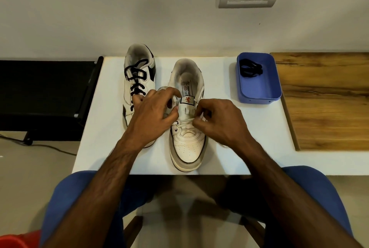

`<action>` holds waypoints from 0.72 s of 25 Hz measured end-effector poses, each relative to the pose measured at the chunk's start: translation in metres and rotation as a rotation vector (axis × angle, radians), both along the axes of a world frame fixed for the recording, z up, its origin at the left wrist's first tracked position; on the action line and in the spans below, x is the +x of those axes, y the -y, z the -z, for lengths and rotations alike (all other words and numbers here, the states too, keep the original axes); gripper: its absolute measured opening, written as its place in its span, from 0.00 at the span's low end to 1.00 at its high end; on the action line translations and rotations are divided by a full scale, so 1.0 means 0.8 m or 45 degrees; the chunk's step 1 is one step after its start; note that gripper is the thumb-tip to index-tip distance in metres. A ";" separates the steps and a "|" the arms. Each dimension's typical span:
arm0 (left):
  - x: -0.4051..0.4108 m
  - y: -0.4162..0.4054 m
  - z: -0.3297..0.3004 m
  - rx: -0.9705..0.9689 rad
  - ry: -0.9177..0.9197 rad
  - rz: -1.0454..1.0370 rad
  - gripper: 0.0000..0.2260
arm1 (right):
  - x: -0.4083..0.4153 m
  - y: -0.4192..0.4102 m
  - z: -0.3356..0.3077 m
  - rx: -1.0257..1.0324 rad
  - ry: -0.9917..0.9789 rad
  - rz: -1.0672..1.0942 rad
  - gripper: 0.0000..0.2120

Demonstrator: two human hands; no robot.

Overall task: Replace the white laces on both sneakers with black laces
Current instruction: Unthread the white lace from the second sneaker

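Note:
Two white sneakers stand on the white table, toes toward me. The left sneaker is threaded with a black lace. The right sneaker still carries a white lace across its lowest eyelets. My left hand curls over that shoe's left eyelet row, fingers on the lace there. My right hand pinches the white lace at the right eyelet row. A second black lace lies bundled in a blue tray at the right.
A wooden board lies to the right of the tray. A black stand sits left of the table, with a cable on the floor. My knees in blue trousers are under the table's near edge. The wall is close behind.

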State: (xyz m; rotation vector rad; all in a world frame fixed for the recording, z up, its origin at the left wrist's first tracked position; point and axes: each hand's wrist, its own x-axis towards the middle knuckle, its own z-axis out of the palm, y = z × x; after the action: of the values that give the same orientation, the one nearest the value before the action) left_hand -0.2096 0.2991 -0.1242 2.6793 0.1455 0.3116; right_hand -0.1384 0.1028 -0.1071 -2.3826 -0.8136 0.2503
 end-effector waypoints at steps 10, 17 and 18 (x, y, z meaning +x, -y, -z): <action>0.000 -0.011 0.008 -0.204 -0.041 0.100 0.13 | -0.010 -0.019 0.011 0.011 0.049 -0.219 0.07; -0.002 -0.010 0.006 -0.186 -0.053 0.093 0.13 | 0.006 0.003 0.002 -0.036 0.132 -0.095 0.05; -0.001 -0.010 0.005 -0.180 -0.051 0.093 0.13 | 0.012 0.013 0.001 -0.008 0.118 -0.034 0.05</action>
State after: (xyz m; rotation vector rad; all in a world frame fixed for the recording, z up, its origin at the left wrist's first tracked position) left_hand -0.2107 0.3067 -0.1286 2.5447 0.0790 0.2164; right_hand -0.1287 0.0927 -0.1080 -2.4054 -0.8892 0.1549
